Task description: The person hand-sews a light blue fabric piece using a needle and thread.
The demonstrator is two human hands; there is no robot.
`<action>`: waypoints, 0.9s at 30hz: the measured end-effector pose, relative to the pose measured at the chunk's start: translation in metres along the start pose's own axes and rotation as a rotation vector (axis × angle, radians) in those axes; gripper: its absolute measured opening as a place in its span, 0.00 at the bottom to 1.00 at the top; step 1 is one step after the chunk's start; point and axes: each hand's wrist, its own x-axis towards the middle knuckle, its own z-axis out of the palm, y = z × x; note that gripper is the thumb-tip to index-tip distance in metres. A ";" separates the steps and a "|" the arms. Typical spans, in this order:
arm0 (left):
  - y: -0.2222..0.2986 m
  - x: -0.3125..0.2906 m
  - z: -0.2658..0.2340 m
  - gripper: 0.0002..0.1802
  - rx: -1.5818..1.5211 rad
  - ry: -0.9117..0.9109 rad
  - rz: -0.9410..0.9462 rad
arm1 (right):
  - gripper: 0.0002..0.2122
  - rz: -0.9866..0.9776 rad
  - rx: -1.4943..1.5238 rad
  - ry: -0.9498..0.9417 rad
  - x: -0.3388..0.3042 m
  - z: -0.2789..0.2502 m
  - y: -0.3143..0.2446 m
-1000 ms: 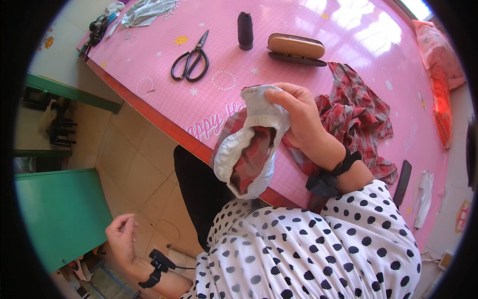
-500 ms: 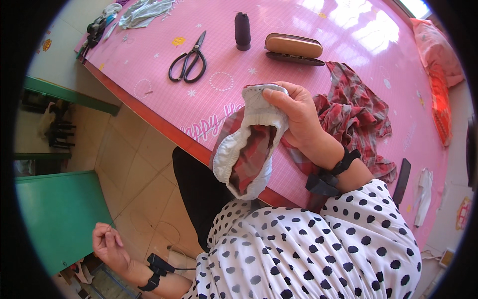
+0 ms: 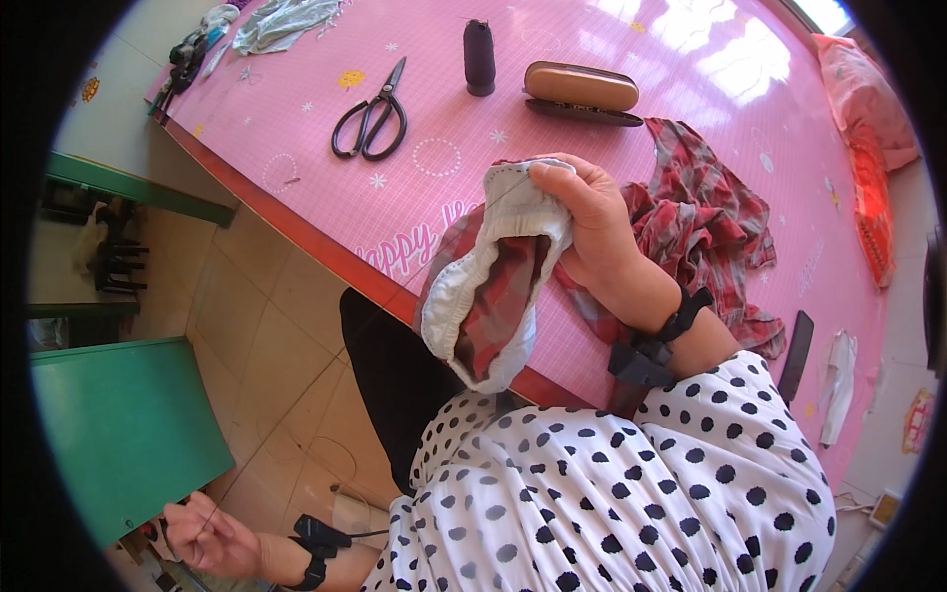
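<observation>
A piece of sewn cloth point(image 3: 444, 296), with a gathered white edge around red-grey plaid, hangs over the table's front edge. My right hand point(image 3: 595, 219) grips its white upper end, thumb on top, and a row of dark stitches runs along that end. From there a dark thread point(image 3: 286, 418) stretches down to the lower left. My left hand point(image 3: 210, 536) is closed in a pinch at the thread's far end, low beside a green cabinet. Whether a needle is in those fingers is too small to make out.
On the pink-covered table point(image 3: 326, 212) lie black-handled scissors point(image 3: 371, 123), a dark thread spool point(image 3: 479, 59), a brown glasses case point(image 3: 582, 91) and crumpled plaid fabric point(image 3: 705, 222). A green cabinet point(image 3: 128, 424) stands at the left. White cloth point(image 3: 286, 25) lies at the far left.
My left hand has moved down and slightly left, with the thread pulled out longer and straight. My right hand and the cloth have hardly moved.
</observation>
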 end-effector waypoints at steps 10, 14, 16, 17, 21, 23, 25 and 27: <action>0.013 0.034 0.067 0.09 -1.071 -0.131 0.121 | 0.06 0.004 -0.060 -0.033 -0.004 0.002 0.002; 0.026 0.053 0.131 0.08 -1.488 -0.478 0.270 | 0.07 0.041 -0.184 -0.158 -0.010 0.012 0.004; 0.007 0.061 0.134 0.11 -1.485 -0.577 0.085 | 0.06 -0.001 -0.295 -0.196 -0.015 0.005 -0.001; -0.003 0.059 0.127 0.11 -1.297 -0.570 0.020 | 0.06 -0.023 -0.364 -0.230 -0.018 0.005 -0.003; -0.033 0.057 0.198 0.04 -0.269 -0.524 -0.222 | 0.06 -0.055 -0.555 -0.363 -0.026 0.014 -0.010; -0.042 0.062 0.217 0.04 -0.158 -0.687 -0.273 | 0.08 -0.106 -0.632 -0.437 -0.027 0.017 -0.010; -0.054 0.059 0.235 0.04 -0.218 -0.762 -0.266 | 0.08 -0.153 -0.647 -0.468 -0.027 0.016 -0.010; -0.058 0.057 0.240 0.04 -0.244 -0.807 -0.323 | 0.09 -0.150 -0.655 -0.459 -0.027 0.016 -0.011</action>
